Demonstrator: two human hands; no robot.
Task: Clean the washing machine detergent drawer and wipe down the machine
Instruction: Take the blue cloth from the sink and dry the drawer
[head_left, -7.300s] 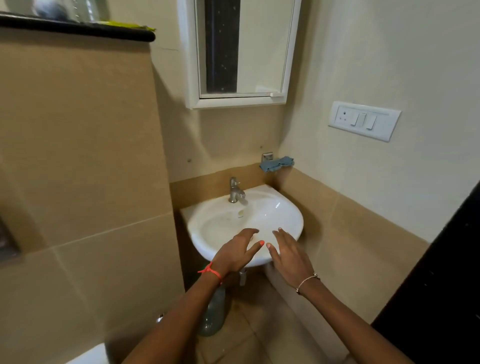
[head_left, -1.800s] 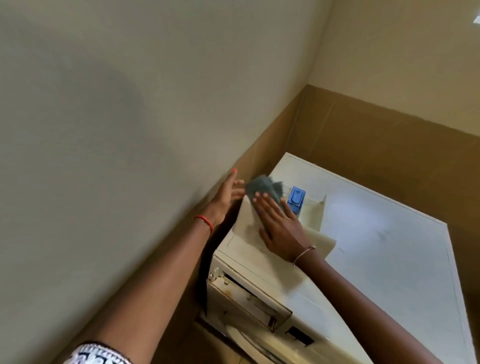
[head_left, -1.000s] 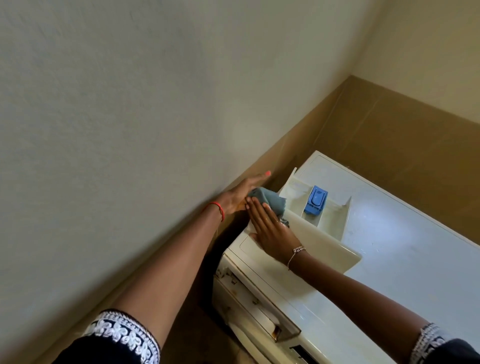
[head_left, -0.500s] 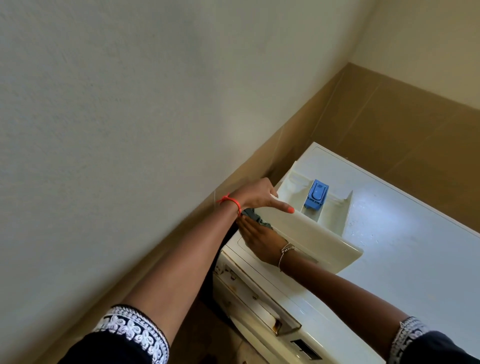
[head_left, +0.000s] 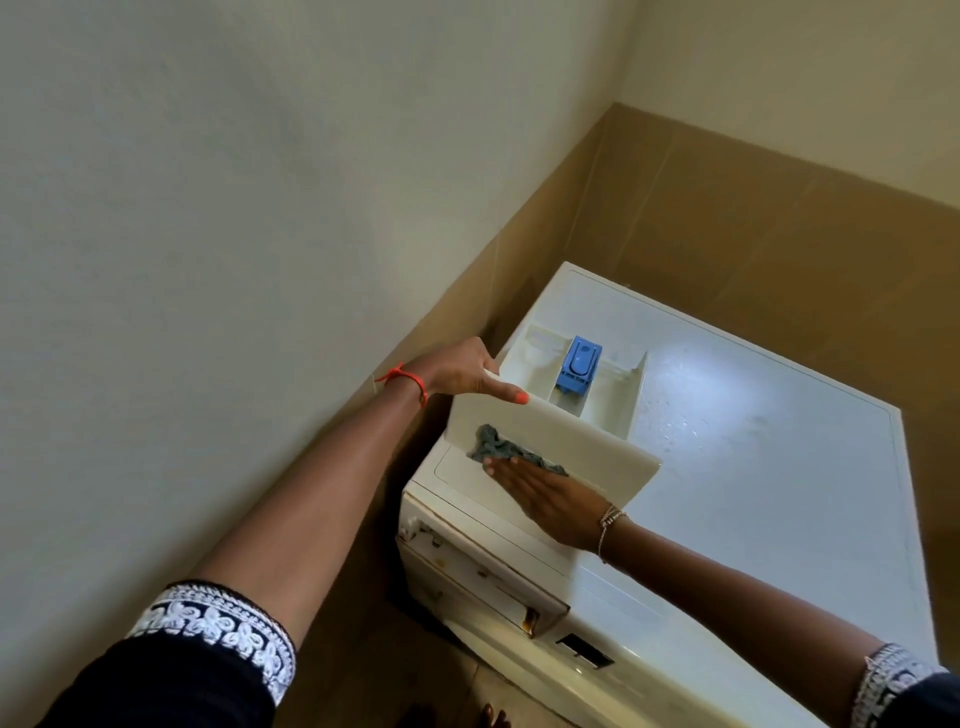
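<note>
The cream detergent drawer (head_left: 597, 441) lies out of its slot on top of the white washing machine (head_left: 753, 467), near the machine's left front corner. A blue insert (head_left: 577, 366) sits in its middle compartment. My left hand (head_left: 462, 371) grips the drawer's left end, thumb laid along the top edge of the front panel. My right hand (head_left: 550, 496) lies flat, pressing a grey-blue cloth (head_left: 506, 451) against the drawer's front panel.
The empty drawer slot (head_left: 483, 582) gapes in the machine's front at the upper left, with rust stains at its edge. A pale wall with a brown tiled lower band (head_left: 779, 249) closes in on the left and behind. My bare toes (head_left: 491, 719) show on the floor below.
My left hand moved from the wall side onto the drawer's left end and gripped it. My right hand slid the cloth rightward onto the drawer's front panel.
</note>
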